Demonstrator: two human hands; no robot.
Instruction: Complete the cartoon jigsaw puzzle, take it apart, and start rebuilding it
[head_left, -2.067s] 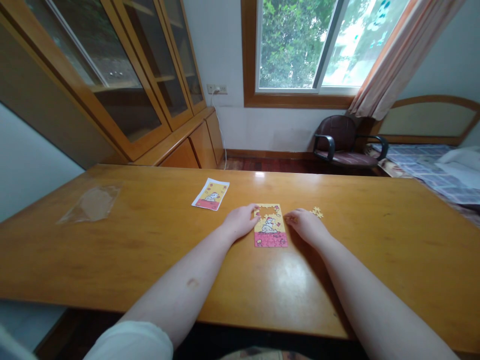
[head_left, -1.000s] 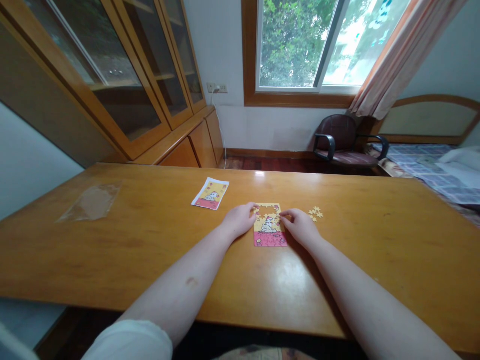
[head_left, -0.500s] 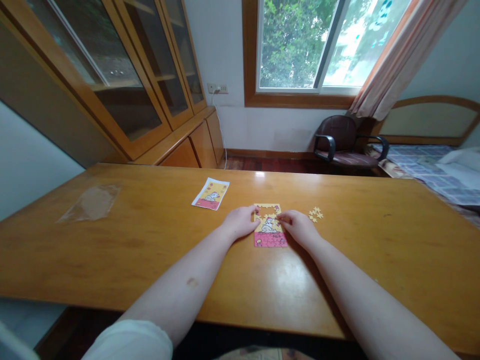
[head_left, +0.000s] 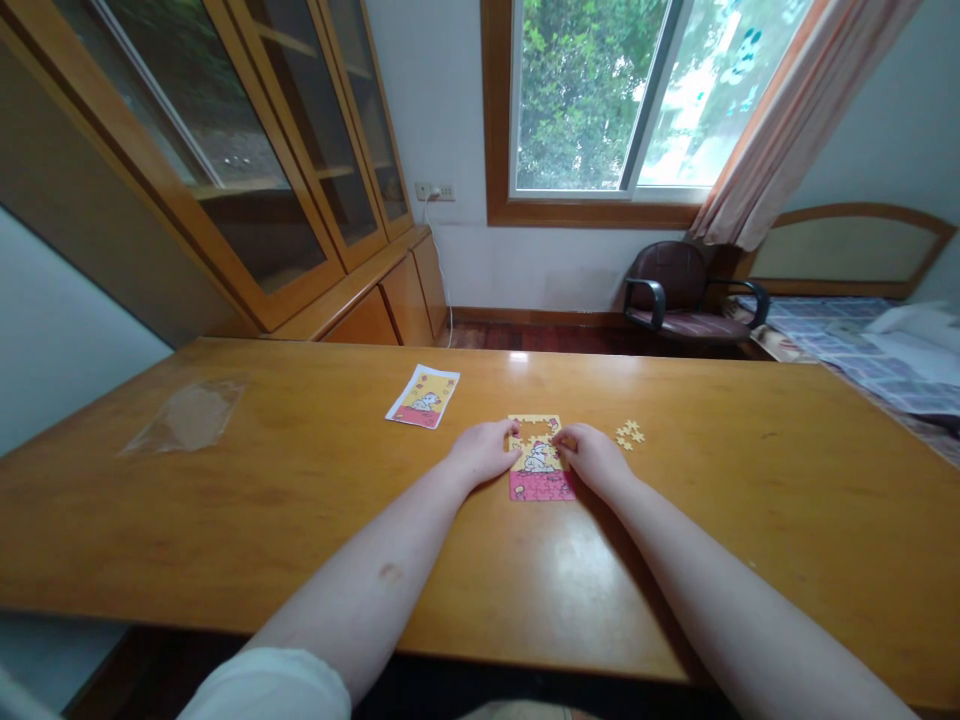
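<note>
A jigsaw puzzle (head_left: 541, 486), yellow above and pink below with a white cartoon animal, lies flat on the table. A gap shows the wood in its upper middle. My left hand (head_left: 487, 450) rests at the puzzle's left edge, thumb and fingers apart, steadying nothing else. At the right edge, my right hand (head_left: 592, 455) has thumb and forefinger pinched together over the puzzle, on what looks like a puzzle piece mostly hidden by the fingertips. Several loose yellow puzzle pieces (head_left: 628, 434) lie just beyond and right of that hand.
A picture card (head_left: 424, 397) with the same design lies to the left, behind my left hand. Farther left is a clear plastic bag (head_left: 187, 415). The wooden table (head_left: 315, 480) ends before a cabinet (head_left: 367, 320) and an armchair (head_left: 675, 290).
The view has tipped up slightly, so everything sits a little lower. My right fingertips have shifted slightly over the puzzle's right edge. My left hand stays by the left edge.
</note>
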